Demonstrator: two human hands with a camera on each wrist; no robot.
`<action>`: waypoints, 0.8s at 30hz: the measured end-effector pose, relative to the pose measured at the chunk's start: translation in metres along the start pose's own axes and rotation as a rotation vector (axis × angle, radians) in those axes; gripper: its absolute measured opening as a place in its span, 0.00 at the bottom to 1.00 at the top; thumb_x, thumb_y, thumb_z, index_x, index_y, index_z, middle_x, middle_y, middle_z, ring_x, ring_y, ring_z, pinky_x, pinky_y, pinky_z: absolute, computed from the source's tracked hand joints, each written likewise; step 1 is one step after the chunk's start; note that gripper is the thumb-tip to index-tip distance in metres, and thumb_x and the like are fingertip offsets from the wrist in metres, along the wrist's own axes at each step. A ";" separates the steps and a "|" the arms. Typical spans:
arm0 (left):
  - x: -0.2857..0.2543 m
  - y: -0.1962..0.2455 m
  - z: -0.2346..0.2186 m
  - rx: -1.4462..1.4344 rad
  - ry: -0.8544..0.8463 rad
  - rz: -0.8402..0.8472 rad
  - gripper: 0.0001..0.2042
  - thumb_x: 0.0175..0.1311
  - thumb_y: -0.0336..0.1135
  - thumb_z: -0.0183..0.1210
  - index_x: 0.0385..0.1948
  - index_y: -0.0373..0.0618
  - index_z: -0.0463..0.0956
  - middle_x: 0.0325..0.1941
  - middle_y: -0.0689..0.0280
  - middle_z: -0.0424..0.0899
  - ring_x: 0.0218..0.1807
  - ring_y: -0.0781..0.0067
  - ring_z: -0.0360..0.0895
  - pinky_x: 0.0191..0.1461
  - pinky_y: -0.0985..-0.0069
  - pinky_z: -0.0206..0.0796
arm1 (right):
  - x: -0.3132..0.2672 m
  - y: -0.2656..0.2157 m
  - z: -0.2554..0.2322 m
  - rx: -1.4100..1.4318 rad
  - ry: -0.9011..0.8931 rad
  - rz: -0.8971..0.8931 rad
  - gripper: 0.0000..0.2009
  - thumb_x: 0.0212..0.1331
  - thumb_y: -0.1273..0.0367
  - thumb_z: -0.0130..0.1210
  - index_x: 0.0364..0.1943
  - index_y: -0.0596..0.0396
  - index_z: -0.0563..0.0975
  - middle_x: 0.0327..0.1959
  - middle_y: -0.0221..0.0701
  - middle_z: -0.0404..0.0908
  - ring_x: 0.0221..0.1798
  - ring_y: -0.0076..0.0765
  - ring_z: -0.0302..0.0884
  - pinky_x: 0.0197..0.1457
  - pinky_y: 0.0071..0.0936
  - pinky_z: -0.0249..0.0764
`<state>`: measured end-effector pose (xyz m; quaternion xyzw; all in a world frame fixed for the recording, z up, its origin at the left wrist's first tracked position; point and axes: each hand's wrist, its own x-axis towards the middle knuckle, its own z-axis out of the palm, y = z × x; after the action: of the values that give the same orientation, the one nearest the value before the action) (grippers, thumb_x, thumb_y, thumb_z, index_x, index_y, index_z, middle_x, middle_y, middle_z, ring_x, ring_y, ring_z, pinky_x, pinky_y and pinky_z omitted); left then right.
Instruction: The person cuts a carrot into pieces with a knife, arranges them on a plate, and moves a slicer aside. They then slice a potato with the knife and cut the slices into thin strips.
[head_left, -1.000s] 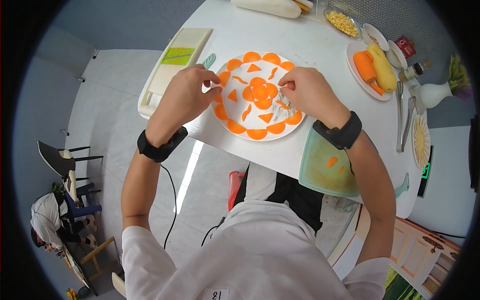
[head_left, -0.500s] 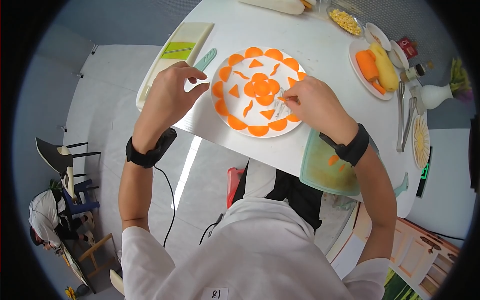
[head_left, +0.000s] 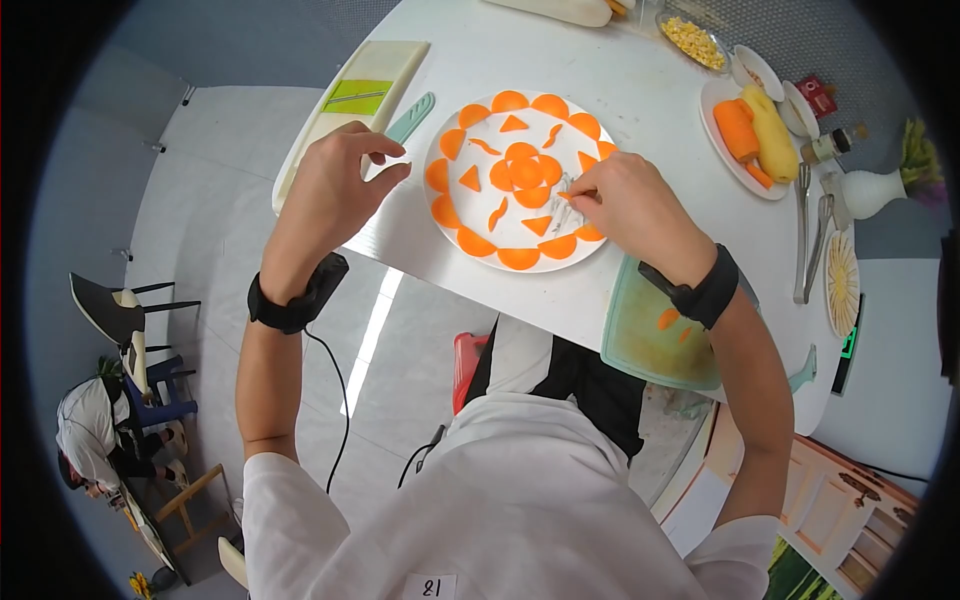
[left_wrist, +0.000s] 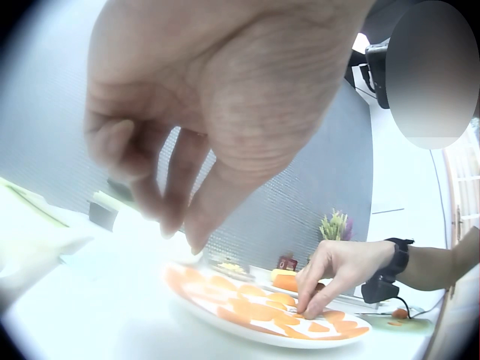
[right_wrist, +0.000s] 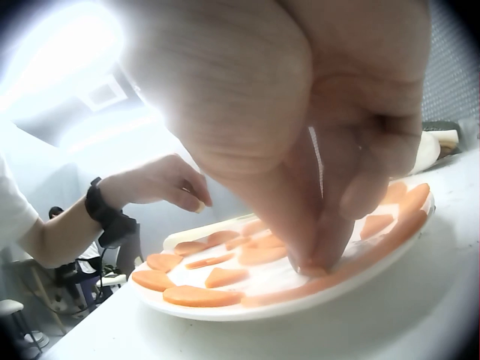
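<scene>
Head view: right grip [head_left: 642, 205] pinches one orange sliver [head_left: 564, 196] over one plate [head_left: 474, 207].

At upper centre of the frame, a white plate [head_left: 476, 207] holds half-round orange slices [head_left: 519, 258] ringing an orange flower shape [head_left: 526, 173]. The right hand [head_left: 642, 208] pinches a small orange piece [head_left: 564, 196] at the plate's right side; the left hand [head_left: 335, 190], thumb and forefinger apart, hovers beyond its left edge.

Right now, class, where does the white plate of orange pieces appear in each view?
Head: the plate is at the upper middle.
Left wrist: lower middle, seen from a low side angle.
Right wrist: across the lower half.
Shared landmark: the right hand, fingers down at the plate.
</scene>
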<state>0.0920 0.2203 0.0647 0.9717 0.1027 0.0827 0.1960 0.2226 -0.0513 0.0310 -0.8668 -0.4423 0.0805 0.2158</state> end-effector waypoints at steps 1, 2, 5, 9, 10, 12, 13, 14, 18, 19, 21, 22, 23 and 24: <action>0.000 0.001 0.000 0.005 0.000 0.000 0.10 0.58 0.32 0.71 0.39 0.39 0.88 0.38 0.57 0.86 0.38 0.61 0.81 0.43 0.67 0.74 | 0.000 0.000 0.000 0.004 0.006 -0.006 0.06 0.55 0.74 0.62 0.27 0.64 0.85 0.27 0.46 0.83 0.33 0.51 0.82 0.41 0.42 0.78; 0.000 0.002 0.001 0.003 -0.004 -0.007 0.10 0.58 0.32 0.71 0.39 0.39 0.88 0.39 0.57 0.87 0.38 0.61 0.81 0.43 0.67 0.74 | 0.000 0.001 -0.001 0.008 0.012 -0.012 0.06 0.55 0.74 0.61 0.26 0.64 0.85 0.27 0.46 0.83 0.32 0.51 0.82 0.40 0.43 0.78; 0.000 0.001 0.004 -0.009 0.007 0.008 0.10 0.58 0.32 0.71 0.39 0.39 0.87 0.37 0.59 0.86 0.36 0.66 0.78 0.41 0.69 0.71 | 0.002 0.003 -0.004 0.018 -0.069 0.047 0.07 0.56 0.74 0.59 0.26 0.66 0.84 0.26 0.46 0.83 0.33 0.53 0.82 0.40 0.43 0.78; -0.005 -0.001 0.009 -0.089 0.015 -0.036 0.08 0.63 0.30 0.66 0.41 0.38 0.86 0.34 0.63 0.86 0.30 0.74 0.74 0.35 0.76 0.68 | 0.001 0.008 -0.022 0.023 0.046 0.096 0.09 0.60 0.74 0.54 0.30 0.66 0.84 0.30 0.48 0.84 0.36 0.55 0.82 0.44 0.43 0.78; -0.007 0.002 0.009 -0.121 0.001 -0.084 0.08 0.64 0.30 0.65 0.42 0.38 0.86 0.34 0.63 0.86 0.30 0.75 0.76 0.35 0.76 0.69 | 0.000 0.015 -0.024 0.035 0.130 0.086 0.10 0.61 0.73 0.53 0.31 0.65 0.84 0.31 0.49 0.84 0.36 0.56 0.82 0.45 0.43 0.78; -0.011 -0.005 0.018 -0.209 -0.002 -0.139 0.10 0.68 0.29 0.59 0.45 0.34 0.83 0.33 0.60 0.87 0.30 0.75 0.80 0.35 0.77 0.72 | 0.000 0.030 -0.030 0.035 0.248 0.103 0.10 0.62 0.73 0.52 0.35 0.64 0.84 0.33 0.50 0.84 0.38 0.57 0.83 0.46 0.43 0.79; -0.014 -0.008 0.024 -0.254 -0.004 -0.167 0.11 0.70 0.29 0.57 0.47 0.32 0.82 0.33 0.59 0.87 0.30 0.75 0.82 0.35 0.78 0.74 | 0.001 0.037 -0.032 0.024 0.279 0.129 0.11 0.63 0.73 0.51 0.37 0.64 0.84 0.34 0.51 0.84 0.39 0.57 0.83 0.47 0.43 0.79; -0.017 -0.006 0.028 -0.362 -0.020 -0.237 0.12 0.72 0.29 0.55 0.49 0.31 0.81 0.33 0.58 0.87 0.31 0.74 0.83 0.35 0.78 0.75 | 0.004 0.046 -0.033 0.012 0.311 0.154 0.11 0.64 0.73 0.51 0.39 0.63 0.84 0.35 0.51 0.84 0.39 0.58 0.83 0.48 0.43 0.79; -0.026 0.000 0.037 -0.705 -0.144 -0.427 0.16 0.76 0.31 0.48 0.54 0.27 0.77 0.34 0.56 0.86 0.33 0.71 0.86 0.38 0.76 0.80 | 0.010 0.067 -0.031 0.132 0.090 0.431 0.14 0.66 0.73 0.47 0.45 0.66 0.83 0.39 0.49 0.87 0.39 0.51 0.85 0.48 0.37 0.80; -0.027 0.001 0.038 -0.776 -0.182 -0.453 0.16 0.77 0.31 0.47 0.54 0.27 0.77 0.34 0.57 0.86 0.33 0.71 0.86 0.39 0.76 0.81 | 0.009 0.070 -0.028 0.318 0.083 0.480 0.14 0.66 0.73 0.47 0.45 0.67 0.83 0.39 0.46 0.87 0.38 0.46 0.85 0.47 0.34 0.80; -0.028 0.006 0.035 -0.872 -0.280 -0.481 0.17 0.77 0.32 0.47 0.56 0.27 0.75 0.37 0.57 0.85 0.35 0.71 0.86 0.42 0.75 0.81 | 0.006 0.075 -0.021 0.695 0.068 0.568 0.15 0.66 0.73 0.47 0.47 0.68 0.83 0.40 0.41 0.88 0.37 0.35 0.85 0.46 0.28 0.80; -0.028 0.010 0.035 -0.931 -0.280 -0.499 0.17 0.76 0.31 0.46 0.57 0.25 0.74 0.38 0.54 0.86 0.37 0.68 0.87 0.44 0.74 0.82 | 0.004 0.075 -0.021 0.729 0.048 0.558 0.15 0.66 0.73 0.48 0.48 0.69 0.82 0.40 0.40 0.87 0.37 0.32 0.84 0.46 0.26 0.80; -0.029 0.016 0.036 -0.990 -0.280 -0.517 0.18 0.76 0.30 0.46 0.57 0.24 0.72 0.39 0.51 0.86 0.38 0.65 0.87 0.45 0.74 0.83 | 0.002 0.074 -0.023 0.762 0.029 0.545 0.15 0.66 0.72 0.48 0.49 0.69 0.82 0.40 0.38 0.87 0.37 0.28 0.84 0.45 0.24 0.80; -0.028 0.019 0.038 -1.048 -0.280 -0.534 0.18 0.76 0.29 0.45 0.58 0.22 0.71 0.40 0.48 0.86 0.39 0.62 0.88 0.47 0.73 0.83 | 0.000 0.073 -0.024 0.795 0.009 0.533 0.16 0.66 0.72 0.49 0.50 0.70 0.81 0.41 0.36 0.87 0.38 0.25 0.83 0.45 0.22 0.80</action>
<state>0.0760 0.1830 0.0348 0.6879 0.2621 -0.0583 0.6743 0.2836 -0.0963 0.0199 -0.8007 -0.1388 0.2920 0.5044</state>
